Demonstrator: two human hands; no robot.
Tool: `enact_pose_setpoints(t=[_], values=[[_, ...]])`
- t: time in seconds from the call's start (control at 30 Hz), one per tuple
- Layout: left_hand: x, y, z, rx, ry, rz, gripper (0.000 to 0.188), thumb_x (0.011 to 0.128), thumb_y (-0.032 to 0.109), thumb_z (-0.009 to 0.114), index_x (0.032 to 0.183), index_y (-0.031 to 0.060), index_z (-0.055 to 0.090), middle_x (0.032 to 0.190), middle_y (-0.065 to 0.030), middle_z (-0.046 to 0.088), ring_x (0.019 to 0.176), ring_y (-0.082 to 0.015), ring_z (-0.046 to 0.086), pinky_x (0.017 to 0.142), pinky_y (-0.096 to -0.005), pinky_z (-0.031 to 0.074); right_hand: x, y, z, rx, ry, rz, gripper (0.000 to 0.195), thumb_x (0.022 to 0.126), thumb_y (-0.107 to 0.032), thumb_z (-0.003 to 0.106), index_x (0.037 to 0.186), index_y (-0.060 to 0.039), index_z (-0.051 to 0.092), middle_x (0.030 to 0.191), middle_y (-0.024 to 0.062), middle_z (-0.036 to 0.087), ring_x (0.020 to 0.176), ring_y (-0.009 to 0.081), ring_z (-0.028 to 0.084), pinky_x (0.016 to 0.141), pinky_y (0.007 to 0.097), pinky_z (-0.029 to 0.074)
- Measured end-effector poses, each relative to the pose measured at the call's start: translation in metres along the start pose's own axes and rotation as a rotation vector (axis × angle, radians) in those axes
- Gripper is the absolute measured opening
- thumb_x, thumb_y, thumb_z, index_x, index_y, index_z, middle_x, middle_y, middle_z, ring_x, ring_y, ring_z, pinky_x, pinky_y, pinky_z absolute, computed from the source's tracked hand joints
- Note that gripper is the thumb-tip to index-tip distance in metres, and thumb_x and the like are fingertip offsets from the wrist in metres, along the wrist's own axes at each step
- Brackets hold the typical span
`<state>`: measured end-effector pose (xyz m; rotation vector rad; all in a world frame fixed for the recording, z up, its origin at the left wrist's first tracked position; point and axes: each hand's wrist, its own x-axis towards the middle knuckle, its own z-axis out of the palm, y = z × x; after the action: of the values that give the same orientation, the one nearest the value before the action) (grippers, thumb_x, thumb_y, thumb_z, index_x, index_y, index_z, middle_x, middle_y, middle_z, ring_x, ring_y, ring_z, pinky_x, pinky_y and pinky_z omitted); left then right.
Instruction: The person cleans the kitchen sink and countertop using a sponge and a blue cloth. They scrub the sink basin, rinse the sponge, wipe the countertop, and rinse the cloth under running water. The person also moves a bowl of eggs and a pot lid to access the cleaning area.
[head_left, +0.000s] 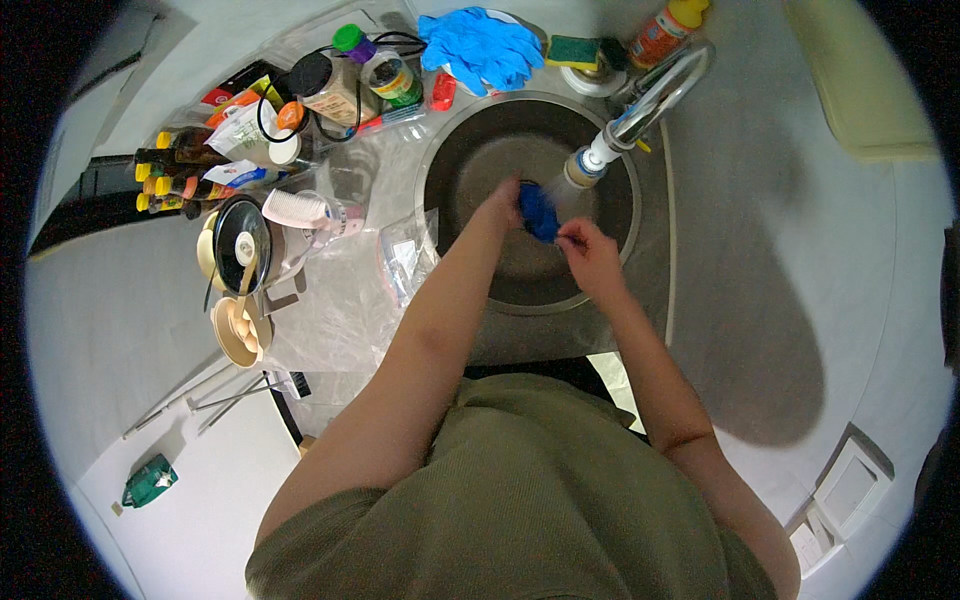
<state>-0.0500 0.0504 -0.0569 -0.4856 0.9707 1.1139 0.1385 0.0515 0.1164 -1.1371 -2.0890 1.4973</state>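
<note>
A dark blue item (538, 212), its kind not clear, is stretched between my two hands over the round sink basin (465, 262). My left hand (508, 201) grips its left side; the fingertips are partly hidden. Its lower right edge is pinched between the fingers of my right hand (589, 251). Just above it on the right is the spray head of the chrome faucet (611, 142), from which a blurred spray of water seems to fall onto the item.
Behind the basin lie blue disposable gloves (480, 45), a green and yellow sponge (574, 52) and an orange bottle (664, 37). Jars, sauce bottles (180, 146) and a black cable crowd the counter's left. A lidded pot (241, 244), a bowl of eggs (244, 334) and plastic bags (405, 259) are nearer.
</note>
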Motion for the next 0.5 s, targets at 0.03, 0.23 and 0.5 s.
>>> enact_pose_setpoints(t=[0.03,0.23,0.5], values=[[-0.002,0.008,0.008,0.089,-0.035,-0.033,0.061,0.097,0.055,0.036,0.125,0.0040,0.054,0.120,-0.0165,0.060,0.109,-0.0318,0.060,0.095,-0.0496,0.046,-0.006,0.005,-0.001,-0.011,-0.038,0.013,0.012,0.087,-0.009,0.064,0.096,-0.0034,0.058,0.081,0.0129,0.064,0.071,0.0284,0.065,0.067,0.0366,0.050],[-0.037,0.029,0.047,0.712,-0.355,0.001,0.053,0.098,0.048,0.041,0.125,0.0065,0.057,0.120,-0.0126,0.063,0.103,-0.0236,0.062,0.094,-0.0407,0.047,0.016,-0.003,-0.006,-0.196,-0.112,-0.090,0.010,0.087,-0.007,0.064,0.094,-0.0037,0.057,0.089,0.0123,0.061,0.084,0.0266,0.063,0.075,0.0377,0.049],[-0.052,-0.018,0.053,1.011,-0.205,0.720,0.049,0.095,0.045,0.052,0.125,0.0063,0.057,0.117,-0.0105,0.064,0.106,-0.0217,0.060,0.091,-0.0358,0.045,0.064,0.044,0.012,-0.564,0.311,-0.124,0.020,0.084,-0.020,0.065,0.098,-0.0069,0.061,0.091,0.0121,0.060,0.093,0.0318,0.059,0.076,0.0431,0.047]])
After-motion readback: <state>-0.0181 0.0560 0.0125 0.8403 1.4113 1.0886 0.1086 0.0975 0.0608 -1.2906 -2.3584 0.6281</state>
